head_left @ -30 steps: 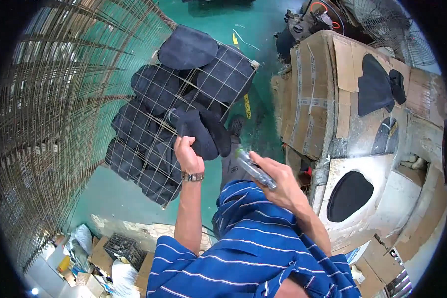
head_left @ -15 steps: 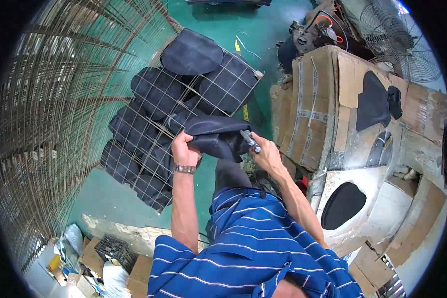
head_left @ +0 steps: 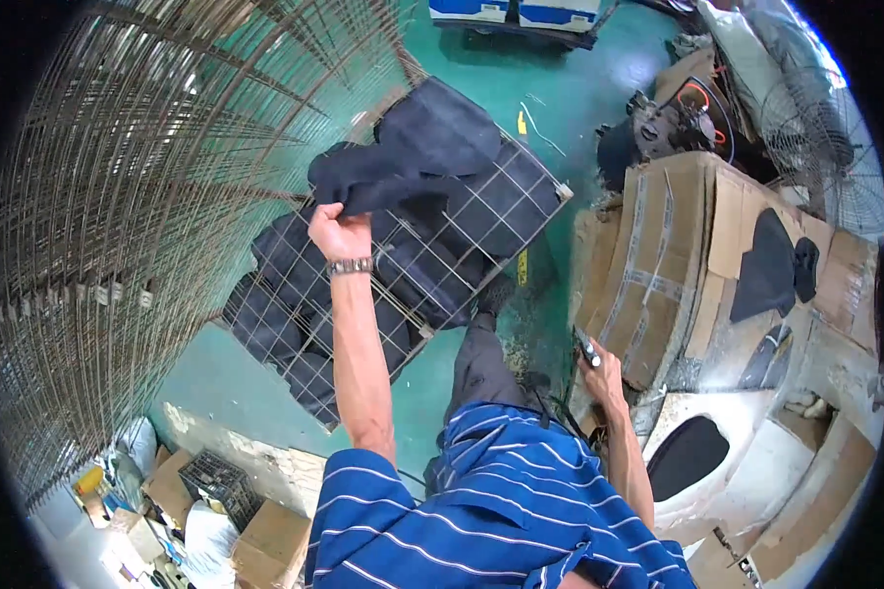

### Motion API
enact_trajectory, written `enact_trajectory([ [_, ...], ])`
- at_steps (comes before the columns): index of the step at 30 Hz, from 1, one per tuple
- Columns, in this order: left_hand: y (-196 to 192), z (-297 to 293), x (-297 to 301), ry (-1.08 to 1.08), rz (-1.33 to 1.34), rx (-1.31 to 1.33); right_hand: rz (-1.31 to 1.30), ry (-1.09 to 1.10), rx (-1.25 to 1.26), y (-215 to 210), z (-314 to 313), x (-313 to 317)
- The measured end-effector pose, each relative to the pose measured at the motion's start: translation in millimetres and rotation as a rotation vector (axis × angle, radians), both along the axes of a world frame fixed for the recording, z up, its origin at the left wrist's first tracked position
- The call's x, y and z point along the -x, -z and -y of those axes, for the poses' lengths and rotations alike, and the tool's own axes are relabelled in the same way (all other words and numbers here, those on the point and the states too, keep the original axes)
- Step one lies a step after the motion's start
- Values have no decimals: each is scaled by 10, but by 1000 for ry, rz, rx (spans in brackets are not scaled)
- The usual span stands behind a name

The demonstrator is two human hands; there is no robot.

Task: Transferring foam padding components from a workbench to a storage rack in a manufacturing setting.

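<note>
Fingers of the left hand (head_left: pixel 336 234) are clenched on a dark fabric piece (head_left: pixel 403 162), which is held out over the wire rack (head_left: pixel 535 191) on the green floor. Fingers of the right hand (head_left: pixel 602 365) are wrapped round a small marker-like tool (head_left: pixel 587 348) beside the cardboard-covered bench (head_left: pixel 658 265). Several dark pieces are already laid on the rack; this 1 is judged not yet set down. More dark pieces lie on the bench.
</note>
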State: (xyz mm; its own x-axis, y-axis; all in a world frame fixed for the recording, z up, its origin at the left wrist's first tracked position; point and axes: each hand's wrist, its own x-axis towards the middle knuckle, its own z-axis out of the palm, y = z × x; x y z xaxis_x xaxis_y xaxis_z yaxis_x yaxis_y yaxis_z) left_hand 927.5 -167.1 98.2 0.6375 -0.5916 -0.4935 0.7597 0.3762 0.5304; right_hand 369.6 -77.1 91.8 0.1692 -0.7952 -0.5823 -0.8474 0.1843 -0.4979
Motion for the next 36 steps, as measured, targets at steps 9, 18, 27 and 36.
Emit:
enact_trajectory([
  [9, 2076, -830, -1025, -404, 4, -199, 67, 37, -165, -58, -315, -295],
  [18, 3478, -978, -400, 78, 344, -1116, -52, 104, -160, 204, -698, 65],
  [27, 3154, -1065, 1096, 695, 1084, -1263, 45, 503, -75, -424, -1260, 544],
  [36, 2794, -1097, 3056, 1485, 407, -583, -19, 1062, 246, -1873, -2533, 1493],
])
